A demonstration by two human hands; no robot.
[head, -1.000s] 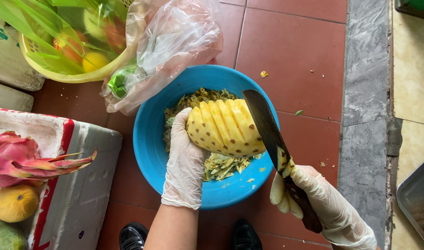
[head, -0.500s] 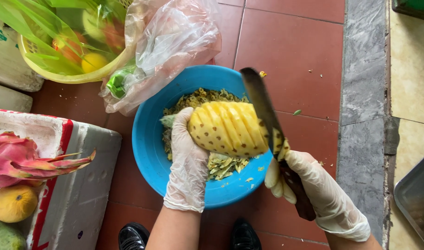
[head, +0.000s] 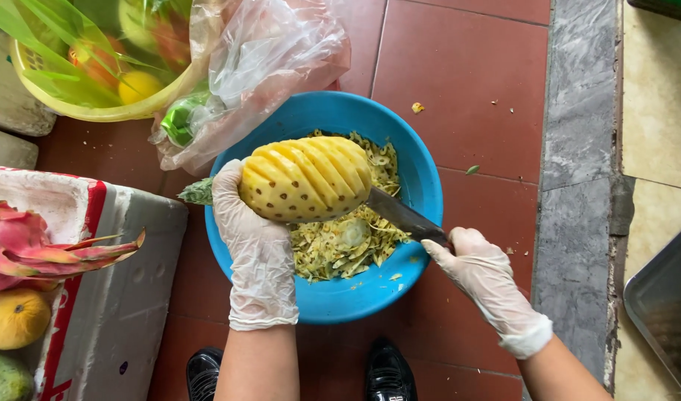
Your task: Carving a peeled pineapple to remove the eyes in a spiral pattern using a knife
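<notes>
Left grip (head: 253, 238) holds pineapple (head: 305, 179); right grip (head: 475, 267) holds knife (head: 400, 214).

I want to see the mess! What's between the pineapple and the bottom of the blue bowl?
In the head view, a heap of pale peel scraps lies under the peeled pineapple in the blue bowl, with the knife blade crossing above it.

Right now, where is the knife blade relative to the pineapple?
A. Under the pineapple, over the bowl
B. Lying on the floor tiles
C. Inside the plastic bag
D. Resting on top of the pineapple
A: the knife blade runs beneath the pineapple, above the peel-filled bowl, gripped by the right hand.
</notes>
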